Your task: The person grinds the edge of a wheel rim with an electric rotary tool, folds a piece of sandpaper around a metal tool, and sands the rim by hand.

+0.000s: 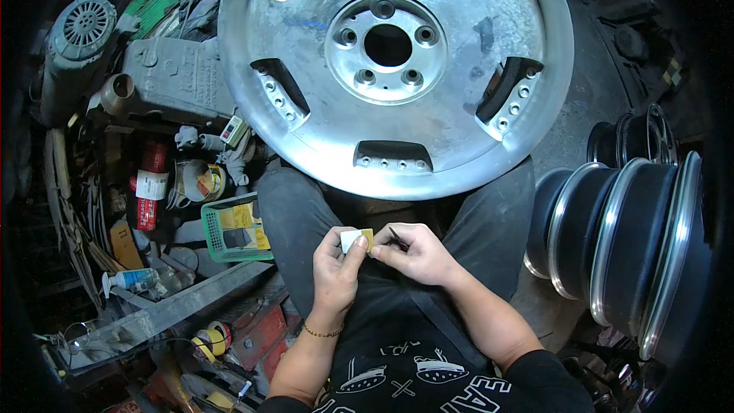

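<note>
Our black shirt [404,371] w/ white print is nearest, just below our fingers. L hand [335,268] pinches a small white-and-yellow pc [349,240] btwn thumb & fingers; R hand [417,254], fingers curled nearly closed, meets its R side & grips a thin dark item [396,237], type unclear. Big metal wheel [306,107] is beyond our fingertips; green basket [216,243] L of them, rims [612,233] well R.

1. Right of the fingers [355,250]: worn gray floor [589,69], plus a row of silver-lipped wheels [627,245].
2. Left: 1 green basket [215,239], then 1 red cylinder [146,215] farther out.
3. Well up-left: 1 dusty motor [82,30] near a gray housing [176,73].
4. Down-left: 1 slanting metal beam [172,312].
5. Cool, whitish light; dim outer edges.
</note>
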### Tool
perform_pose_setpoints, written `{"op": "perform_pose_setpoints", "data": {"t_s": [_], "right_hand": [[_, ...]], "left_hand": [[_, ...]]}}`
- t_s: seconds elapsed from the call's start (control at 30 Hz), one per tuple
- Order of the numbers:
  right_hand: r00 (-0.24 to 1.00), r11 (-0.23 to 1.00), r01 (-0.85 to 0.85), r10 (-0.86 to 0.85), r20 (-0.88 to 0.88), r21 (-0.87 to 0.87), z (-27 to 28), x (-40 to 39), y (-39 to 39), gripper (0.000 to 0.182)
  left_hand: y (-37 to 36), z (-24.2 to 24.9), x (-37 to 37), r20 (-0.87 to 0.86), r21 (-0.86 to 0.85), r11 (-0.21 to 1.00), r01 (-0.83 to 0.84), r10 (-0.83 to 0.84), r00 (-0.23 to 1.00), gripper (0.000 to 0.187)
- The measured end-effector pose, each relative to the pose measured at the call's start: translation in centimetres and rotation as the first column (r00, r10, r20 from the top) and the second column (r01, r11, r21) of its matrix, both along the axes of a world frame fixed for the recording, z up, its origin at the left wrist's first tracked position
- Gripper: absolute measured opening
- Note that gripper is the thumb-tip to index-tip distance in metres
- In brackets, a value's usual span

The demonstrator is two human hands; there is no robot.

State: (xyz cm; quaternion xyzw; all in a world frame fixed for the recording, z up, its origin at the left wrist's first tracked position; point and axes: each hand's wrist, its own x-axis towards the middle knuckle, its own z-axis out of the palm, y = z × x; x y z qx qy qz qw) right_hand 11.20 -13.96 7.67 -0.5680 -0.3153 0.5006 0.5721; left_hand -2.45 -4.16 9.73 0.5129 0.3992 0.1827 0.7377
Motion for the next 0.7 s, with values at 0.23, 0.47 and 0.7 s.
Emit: {"op": "perform_pose_setpoints", "data": {"t_s": [0.23, 0.47, 0.7], "right_hand": [[0.998, 0.997, -0.034, 0.037, -0.043, 0.069, -0.7, 0.1, 0.0, 0.014], [0.985, 0.986, -0.161, 0.164, 0.052, -0.054, 0.4, 0.1, -0.1, 0.011], [0.996, 0.998, -0.046, 0.05, -0.075, 0.052, -0.7, -0.5, 0.0, 0.013]], "left_hand": [[0.2, -0.6, -1.1, 0.081, -0.199, 0.98, 0.027, -0.011, 0.997, 0.011], [1.5, 0.9, -1.3, -0.254, 0.31, 0.894, 0.322, -0.249, 0.935, 0.012], [0.8, -0.4, -0.8, -0.043, 0.199, 0.972, 0.127, -0.121, 0.992, 0.012]]}}
